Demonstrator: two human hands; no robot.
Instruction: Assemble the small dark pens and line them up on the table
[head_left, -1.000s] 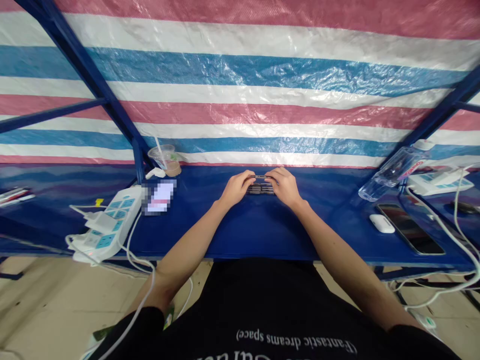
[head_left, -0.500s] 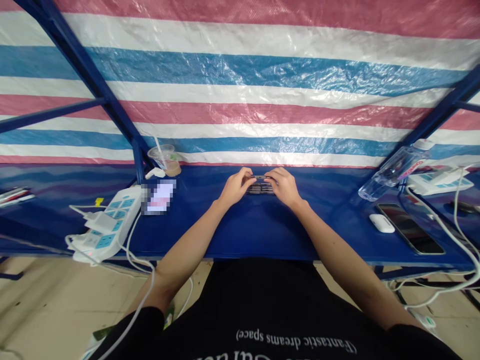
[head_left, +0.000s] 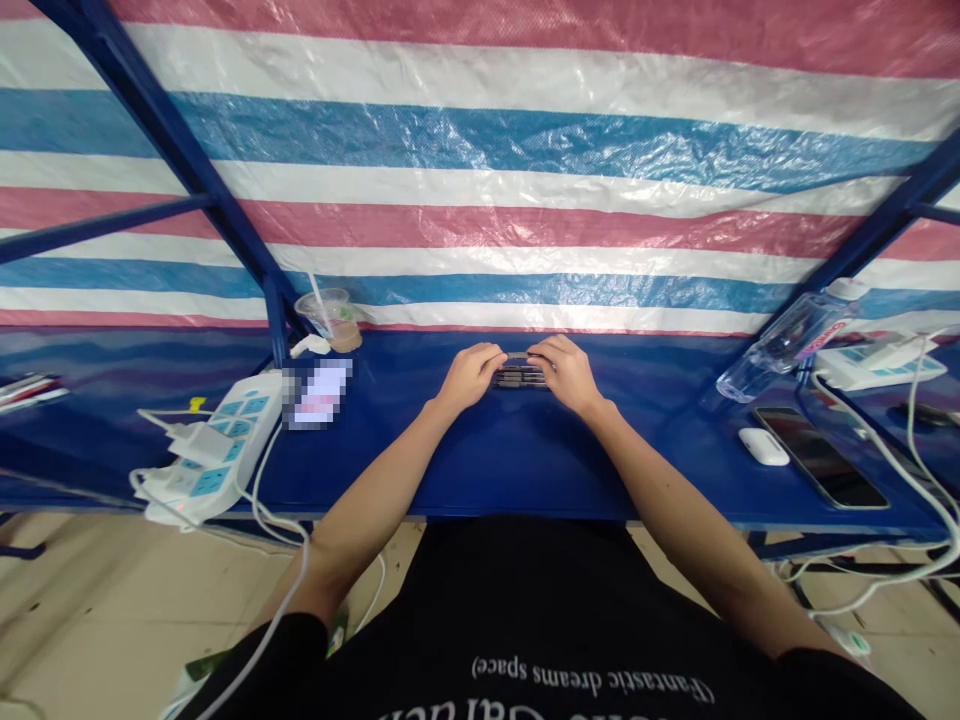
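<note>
A small dark stack of flat pieces (head_left: 520,375) lies on the blue table (head_left: 487,450) near the striped tarp wall. My left hand (head_left: 469,374) grips its left end with curled fingers. My right hand (head_left: 568,372) grips its right end the same way, thumb and fingertips pinched on top. Both hands rest low on the table, with the stack between them. What the pieces are is too small to make out.
A white power strip (head_left: 217,440) with plugs and cables lies at the left edge. A plastic cup with a straw (head_left: 330,317) stands behind it. At the right are a clear bottle (head_left: 784,345), a white earbud case (head_left: 763,446) and a phone (head_left: 821,456).
The fingers of both hands have shifted slightly on the stack, closing in a little. The stack and arms stay in the same place.
</note>
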